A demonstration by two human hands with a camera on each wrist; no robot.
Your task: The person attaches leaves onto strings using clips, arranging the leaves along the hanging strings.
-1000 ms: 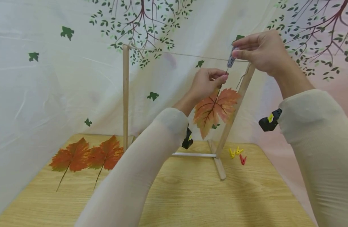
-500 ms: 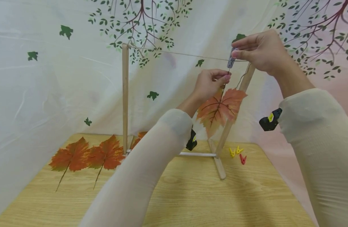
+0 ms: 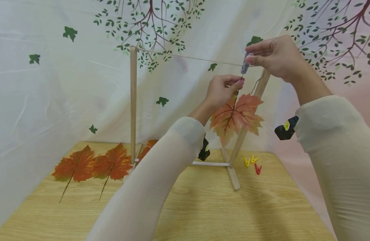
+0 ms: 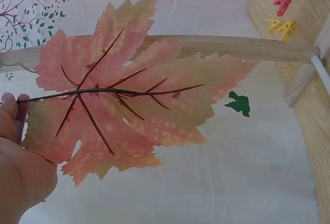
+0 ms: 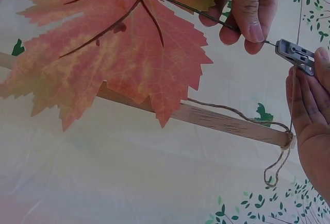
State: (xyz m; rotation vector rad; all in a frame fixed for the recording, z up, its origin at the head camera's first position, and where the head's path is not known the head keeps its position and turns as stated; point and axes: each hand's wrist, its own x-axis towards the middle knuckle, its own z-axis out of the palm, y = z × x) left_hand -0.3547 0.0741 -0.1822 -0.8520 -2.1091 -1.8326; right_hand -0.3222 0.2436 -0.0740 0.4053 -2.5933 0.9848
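Note:
My left hand (image 3: 222, 90) pinches the dark stem of an orange-red maple leaf (image 3: 237, 115), whose blade hangs below the fingers. Just above it, my right hand (image 3: 281, 58) pinches a grey clothespin (image 3: 245, 65) between thumb and fingers. The clothespin sits at the string (image 3: 203, 59), near its right end. In the right wrist view, the stem tip meets the jaw end of the clothespin (image 5: 295, 55); whether it is clamped I cannot tell. The left wrist view shows the leaf (image 4: 124, 95) spread out, its stem between thumb and fingers.
A wooden frame's left post (image 3: 133, 103) and right post (image 3: 248, 117) hold the string over the table (image 3: 203, 207). Orange leaves (image 3: 112, 162) lie at the left, one partly behind my left sleeve. Yellow clothespins (image 3: 250, 161) and a red clothespin (image 3: 258, 169) lie at the right.
My left hand has moved slightly right with the leaf, and the leaf has turned to face the camera more. My right hand stays at the string with the clothespin.

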